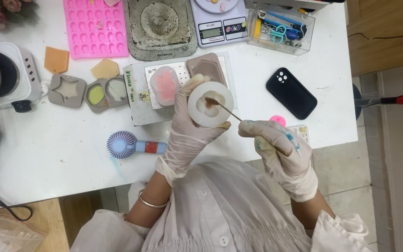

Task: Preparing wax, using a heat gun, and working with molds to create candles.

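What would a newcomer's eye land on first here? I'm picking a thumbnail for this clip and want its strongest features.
At the centre, the gloved left hand holds up a round white mould, while the gloved right hand pokes a thin stick into its cavity. At the top left, a bright pink mould tray lies on the white table. A black phone lies to the right of the hands.

Gloved left hand (190, 123) and right hand (281, 149), fingers curled

Round white silicone mould (210, 103), cavity up, slightly tilted, held above worktop edge; thin gold-coloured stick (229, 112) slants across it, tip in the brownish cavity.
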